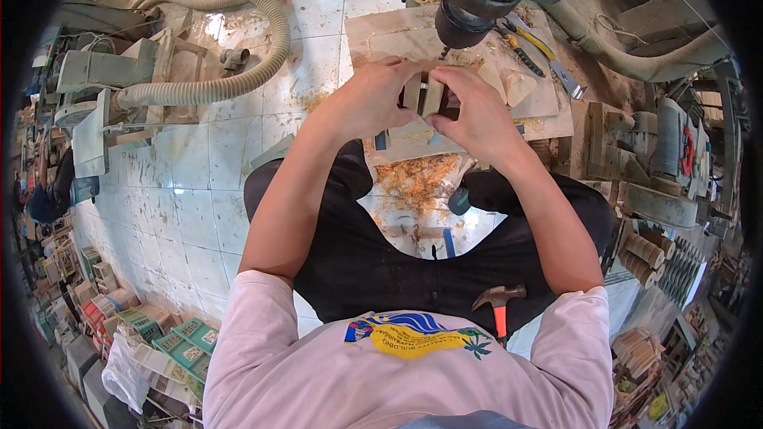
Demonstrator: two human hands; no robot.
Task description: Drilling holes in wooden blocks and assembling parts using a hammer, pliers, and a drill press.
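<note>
in the head view, the left hand (367, 100) pinches a pale block (411, 97) between thumb and fingers while the right hand (482, 113) pinches a second block (432, 98) alongside, seemingly to keep them level across a narrow gap. the drill bit (444, 54) hangs just beyond the fingertips, and the board (378, 35) lies below them, perhaps as support.
</note>
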